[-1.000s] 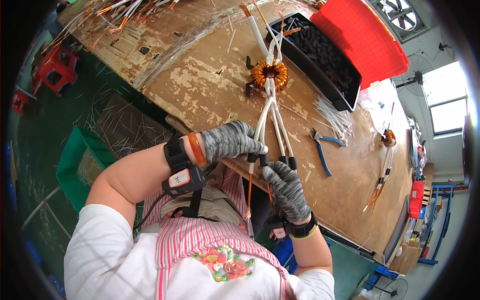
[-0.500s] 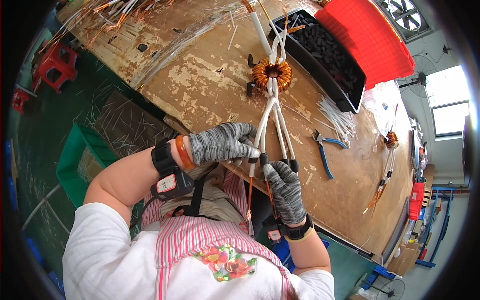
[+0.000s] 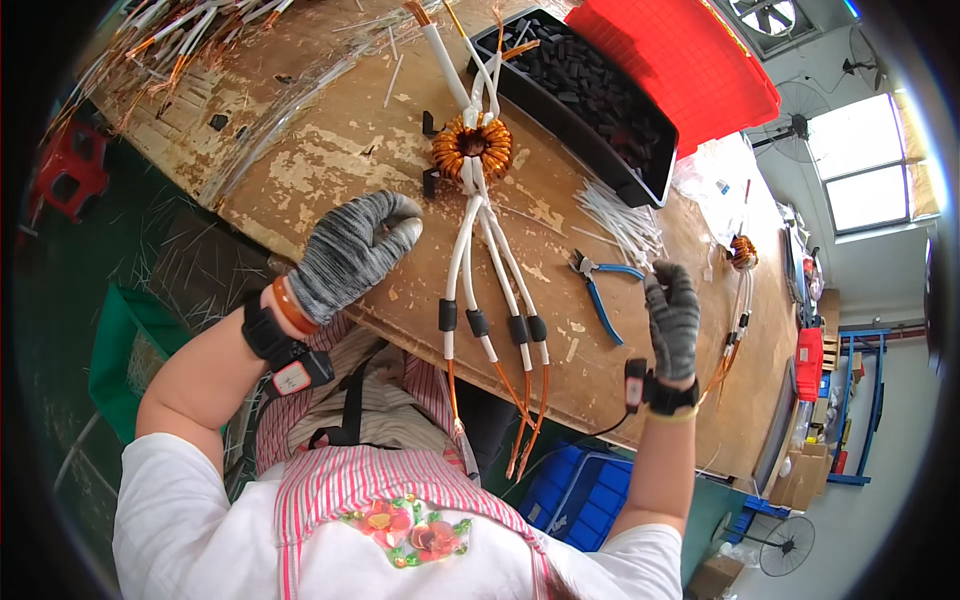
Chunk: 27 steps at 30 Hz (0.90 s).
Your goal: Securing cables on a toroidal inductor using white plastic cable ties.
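Note:
A copper-wound toroidal coil [image 3: 472, 152] lies on the worn wooden table. Its white-sleeved leads [image 3: 480, 260] run toward me, each with a short black tube [image 3: 447, 315] near the end, and bare copper ends hang past the edge. My left hand [image 3: 358, 250], in a grey glove, hovers left of the leads, loosely curved with a gap between thumb and fingers and nothing in it. My right hand [image 3: 673, 318], gloved too, is raised with fingers pointing away, near the thin white tubes [image 3: 625, 222] and the blue-handled cutting pliers [image 3: 597, 290]. I see nothing in it.
Behind the coil stands a black bin [image 3: 655, 180] of small black tubes, beside a red crate [image 3: 690, 70]. A second coil [image 3: 743, 252] with leads lies at the right. Wire bundles [image 3: 190, 35] lie far left; a blue crate [image 3: 575, 500] is below the table.
Both hands have let go of the leads. The left drew back to the left; the right moved right, past the pliers. The view shifted, and the black tubes now sit on all the near leads.

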Available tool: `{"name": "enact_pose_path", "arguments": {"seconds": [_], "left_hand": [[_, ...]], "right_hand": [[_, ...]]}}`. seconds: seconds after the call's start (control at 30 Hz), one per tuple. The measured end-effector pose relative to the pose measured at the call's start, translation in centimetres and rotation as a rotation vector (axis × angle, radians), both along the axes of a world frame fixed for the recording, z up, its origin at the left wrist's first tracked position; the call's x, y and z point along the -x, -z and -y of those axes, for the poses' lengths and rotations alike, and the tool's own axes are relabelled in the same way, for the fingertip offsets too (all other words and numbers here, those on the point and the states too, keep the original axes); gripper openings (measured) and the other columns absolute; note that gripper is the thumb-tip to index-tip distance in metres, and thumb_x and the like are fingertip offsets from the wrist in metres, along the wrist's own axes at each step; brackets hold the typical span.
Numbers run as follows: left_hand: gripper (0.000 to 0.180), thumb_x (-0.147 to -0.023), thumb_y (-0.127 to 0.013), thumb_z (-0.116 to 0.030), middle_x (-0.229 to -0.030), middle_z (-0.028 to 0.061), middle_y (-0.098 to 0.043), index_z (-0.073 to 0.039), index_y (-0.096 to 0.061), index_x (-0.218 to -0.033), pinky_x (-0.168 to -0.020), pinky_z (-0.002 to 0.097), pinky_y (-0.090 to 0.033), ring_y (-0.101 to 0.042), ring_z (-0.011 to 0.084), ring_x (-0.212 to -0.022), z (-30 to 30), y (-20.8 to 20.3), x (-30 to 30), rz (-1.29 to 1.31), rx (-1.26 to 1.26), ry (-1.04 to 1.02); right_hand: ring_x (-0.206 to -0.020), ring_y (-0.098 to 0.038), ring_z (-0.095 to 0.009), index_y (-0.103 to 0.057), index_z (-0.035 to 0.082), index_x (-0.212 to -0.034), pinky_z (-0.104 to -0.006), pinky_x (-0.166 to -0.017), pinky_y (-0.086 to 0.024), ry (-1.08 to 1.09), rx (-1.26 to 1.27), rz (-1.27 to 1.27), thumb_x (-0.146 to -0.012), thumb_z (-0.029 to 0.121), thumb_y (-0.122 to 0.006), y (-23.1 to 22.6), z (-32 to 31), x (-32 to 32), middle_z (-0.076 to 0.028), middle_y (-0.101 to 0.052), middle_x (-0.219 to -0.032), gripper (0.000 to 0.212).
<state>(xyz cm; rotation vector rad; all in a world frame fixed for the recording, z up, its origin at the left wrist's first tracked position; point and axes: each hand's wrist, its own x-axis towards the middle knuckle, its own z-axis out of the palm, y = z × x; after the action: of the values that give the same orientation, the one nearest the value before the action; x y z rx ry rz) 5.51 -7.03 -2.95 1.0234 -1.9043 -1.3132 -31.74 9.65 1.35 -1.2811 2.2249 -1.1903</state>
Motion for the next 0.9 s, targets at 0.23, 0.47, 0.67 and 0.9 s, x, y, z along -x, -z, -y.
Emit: {"name": "enact_pose_path", "arguments": {"seconds": [0.23,0.47,0.67,0.9], "left_hand": [[0.017,-0.093,-0.057,-0.008,-0.097,0.006,-0.065,-0.001,-0.062,-0.108,-0.08,0.026,-0.049,-0.059,0.0114,-0.086,0.3,1.7,0.9,-0.174,0.127,-0.062],[0.017,-0.093,-0.056,-0.006,-0.097,0.0081,-0.066,-0.001,-0.063,-0.108,-0.081,0.0283,-0.049,-0.061,0.0152,-0.088,0.3,1.5,0.9,-0.106,0.125,-0.049],[0.018,-0.092,-0.056,-0.006,-0.098,0.0093,-0.067,-0.001,-0.063,-0.108,-0.083,0.029,-0.049,-0.062,0.0163,-0.089,0.3,1.3,0.7,-0.074,0.087,-0.053],[0.018,-0.092,-0.057,-0.007,-0.098,0.0101,-0.067,0.0,-0.063,-0.107,-0.082,0.0288,-0.05,-0.063,0.0167,-0.09,0.3,1.1,0.8,-0.082,0.144,-0.031]], "right_hand": [[-0.106,-0.056,-0.036,-0.054,0.005,-0.114,-0.0411,-0.089,-0.047,-0.313,-0.307,-0.58,-0.067,0.005,-0.074,1.7,8.2,4.6,-0.018,-0.056,-0.112,0.052],[-0.097,-0.061,-0.037,-0.054,0.007,-0.107,-0.0449,-0.082,-0.051,-0.254,-0.68,-0.832,-0.068,0.014,-0.075,1.2,11.4,3.8,-0.016,-0.062,-0.103,0.045],[-0.095,-0.06,-0.038,-0.062,0.006,-0.101,-0.047,-0.082,-0.049,-0.175,-0.397,-0.877,-0.081,0.02,-0.064,-0.1,9.6,3.7,-0.017,-0.062,-0.099,0.024],[-0.088,-0.063,-0.032,-0.065,0.002,-0.1,-0.0426,-0.08,-0.048,-0.006,-0.343,-0.711,-0.094,0.027,-0.053,-1.8,7.8,4.7,-0.018,-0.067,-0.091,0.028]]}}
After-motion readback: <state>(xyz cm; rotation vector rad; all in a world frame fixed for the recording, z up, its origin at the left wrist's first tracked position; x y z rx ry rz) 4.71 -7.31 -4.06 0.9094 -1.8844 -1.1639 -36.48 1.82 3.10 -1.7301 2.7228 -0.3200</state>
